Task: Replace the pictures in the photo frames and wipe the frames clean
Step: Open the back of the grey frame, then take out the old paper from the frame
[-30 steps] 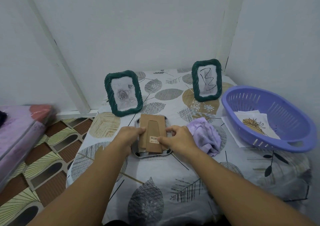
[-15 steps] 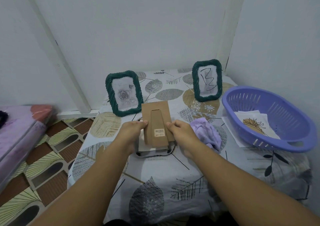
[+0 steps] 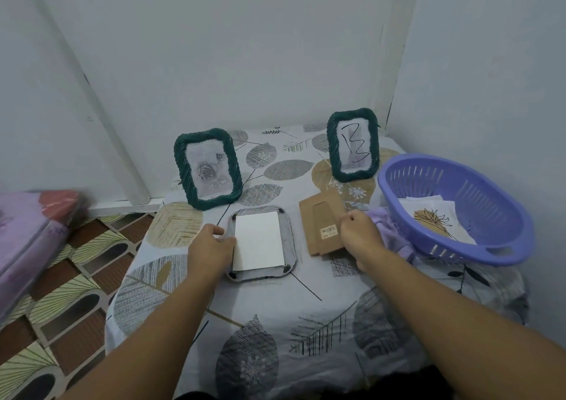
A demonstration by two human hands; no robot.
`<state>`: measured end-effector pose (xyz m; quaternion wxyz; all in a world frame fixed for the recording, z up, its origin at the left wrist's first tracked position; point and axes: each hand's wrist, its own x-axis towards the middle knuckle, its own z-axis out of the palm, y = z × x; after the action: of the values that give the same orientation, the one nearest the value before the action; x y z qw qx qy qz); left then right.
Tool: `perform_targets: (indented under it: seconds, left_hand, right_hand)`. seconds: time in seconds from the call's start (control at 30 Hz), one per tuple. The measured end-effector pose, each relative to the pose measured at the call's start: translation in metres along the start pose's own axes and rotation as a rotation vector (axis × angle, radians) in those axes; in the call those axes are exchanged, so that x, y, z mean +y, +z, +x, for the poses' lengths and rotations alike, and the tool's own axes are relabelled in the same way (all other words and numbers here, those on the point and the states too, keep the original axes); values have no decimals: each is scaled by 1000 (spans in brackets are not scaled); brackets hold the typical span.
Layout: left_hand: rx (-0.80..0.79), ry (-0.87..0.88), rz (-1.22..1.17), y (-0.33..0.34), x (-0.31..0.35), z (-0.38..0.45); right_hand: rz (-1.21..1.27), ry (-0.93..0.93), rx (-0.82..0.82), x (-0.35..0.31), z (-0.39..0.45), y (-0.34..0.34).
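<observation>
White walls meet in a corner behind a small table with a leafy cloth on it. Two green frames stand up at the back: one with a rose picture on the left, one with a squiggle drawing on the right. A third frame lies face down in the middle, with a white sheet showing in its open back. The left hand holds the left edge of that frame, fingers curled on it. The right hand pinches the brown cardboard back, which lies just right of the frame. A purple cloth sits beside a purple basket with drawings inside.
</observation>
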<state>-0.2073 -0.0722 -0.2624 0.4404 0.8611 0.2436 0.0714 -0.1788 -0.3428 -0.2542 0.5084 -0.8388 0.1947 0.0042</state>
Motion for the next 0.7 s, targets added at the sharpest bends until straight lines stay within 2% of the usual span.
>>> perform_targets:
  seconds: [0.27, 0.43, 0.53, 0.63, 0.7]
  left_hand:
    - [38, 18, 16, 1, -7, 6]
    - [39, 15, -9, 2, -8, 5]
    - [38, 4, -25, 1, -8, 6]
    - [46, -8, -68, 1, -6, 3]
    - [53, -13, -97, 1, -4, 1]
  right_hand:
    - [-411, -142, 7, 7, -8, 7]
    - [-612, -266, 68, 7, -17, 9]
    - [-580, -388, 92, -1, -26, 12]
    - [-431, -480, -3, -16, -32, 27]
    - [-325, -473, -79, -22, -33, 40]
